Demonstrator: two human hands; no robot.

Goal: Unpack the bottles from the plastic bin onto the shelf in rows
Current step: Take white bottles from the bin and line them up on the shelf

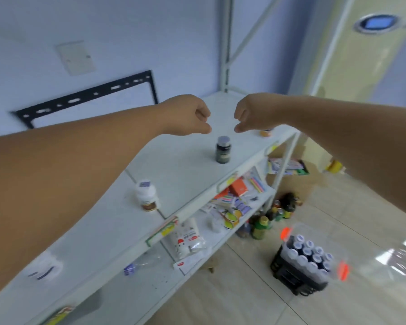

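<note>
Both my arms reach out over the white top shelf (188, 174). My left hand (188, 116) and my right hand (253, 113) hover side by side above it, fingers curled, holding nothing. Just below them a dark bottle (223, 150) with a grey cap stands upright on the shelf. A white bottle (145, 195) stands nearer the front left, and a small orange bottle (266, 132) peeks out under my right wrist. The clear plastic bin (307, 259) with orange latches sits on the floor at the right, holding several capped bottles.
Lower shelves hold packets, boxes and bags (188, 238). A cluster of green and dark bottles (267, 221) stands on the tiled floor by the shelf leg. A black crate (291, 275) sits under the bin. The wall lies behind the shelf.
</note>
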